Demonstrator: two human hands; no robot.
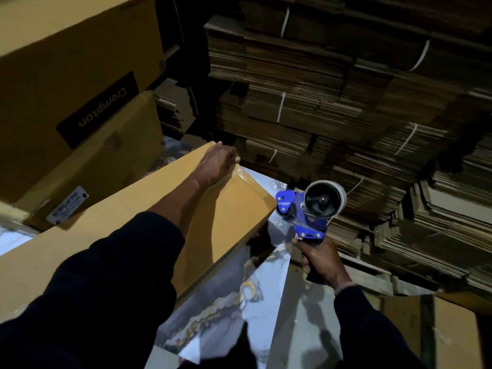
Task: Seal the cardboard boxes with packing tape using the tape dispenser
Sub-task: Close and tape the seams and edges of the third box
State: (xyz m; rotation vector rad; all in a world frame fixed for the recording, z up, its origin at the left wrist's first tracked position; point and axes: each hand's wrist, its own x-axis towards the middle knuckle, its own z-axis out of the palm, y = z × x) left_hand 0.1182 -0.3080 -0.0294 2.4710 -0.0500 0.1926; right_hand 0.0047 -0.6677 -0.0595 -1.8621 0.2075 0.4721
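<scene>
Cardboard box [149, 209], long and tan, lies across a marble-patterned tabletop [250, 296] and runs from 8 o'clock toward the middle of the view, its far end at about 12 o'clock from centre. A person's left hand [217, 162] rests on that far top corner, palm down, fingers bent over the edge where a strip of clear packing tape [241, 170] shines along the seam; the dark sleeve [111, 275] of that arm crosses the box's top face. At 3 o'clock from the box's near corner, the right hand [318, 258] grips the handle of a blue tape dispenser [306, 214], fingers wrapped fully around it, holding the tool in the air just beside the box and apart from it. The dispenser's tape roll [324, 199] faces the camera, its dark hub showing, with the blue roller guard pointing toward the box. At 10 o'clock, larger cartons [66, 75] lean together, one bearing a black label that reads "Crompton" and another a small white sticker [68, 205] whose print is too small to read. From 12 to 3 o'clock, bundles of flattened cardboard [332, 102], tied with white straps, are stacked high in dim light. At 5 o'clock, another tan carton [447, 328] sits low beside the tabletop's edge.
</scene>
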